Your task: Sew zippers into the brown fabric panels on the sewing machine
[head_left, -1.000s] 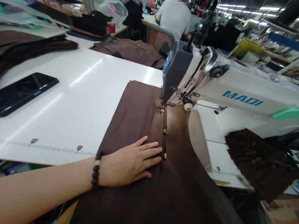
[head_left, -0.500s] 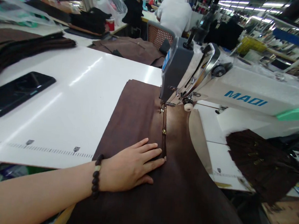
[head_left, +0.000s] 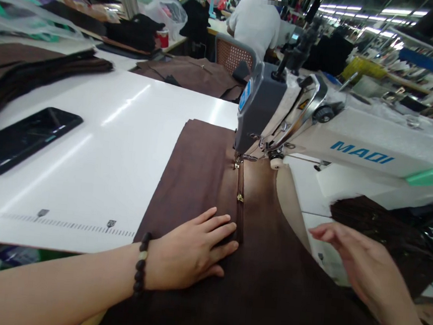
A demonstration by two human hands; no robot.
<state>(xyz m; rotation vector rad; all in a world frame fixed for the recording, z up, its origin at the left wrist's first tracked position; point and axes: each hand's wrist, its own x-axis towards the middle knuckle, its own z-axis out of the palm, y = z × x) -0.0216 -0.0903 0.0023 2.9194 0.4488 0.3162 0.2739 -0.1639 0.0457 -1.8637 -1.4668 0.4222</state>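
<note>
Dark brown fabric [head_left: 196, 176] lies across the white table and under the presser foot of a sewing machine [head_left: 361, 150]. A narrow zipper [head_left: 239, 212] with a gold-coloured pull runs down the fabric from the needle area. My left hand [head_left: 189, 251], a beaded bracelet on its wrist, rests flat on the fabric with its fingers spread beside the zipper's lower end. Over the fabric's right edge hovers my right hand [head_left: 362, 266], fingers bent and close together. It is a little blurred, and whether anything is between its fingers I cannot make out.
A black phone [head_left: 25, 138] lies on the white table [head_left: 126, 154] at left, near stacked brown pieces [head_left: 27, 75]. Dark gathered pieces [head_left: 388, 238] sit at the right. Behind the machine are more brown fabric [head_left: 194, 72], a chair [head_left: 233, 53] and a seated person [head_left: 255, 24].
My right hand has come into view from the lower right, above the fabric's edge. My left hand stays on the fabric by the zipper. The whole view has shifted slightly.
</note>
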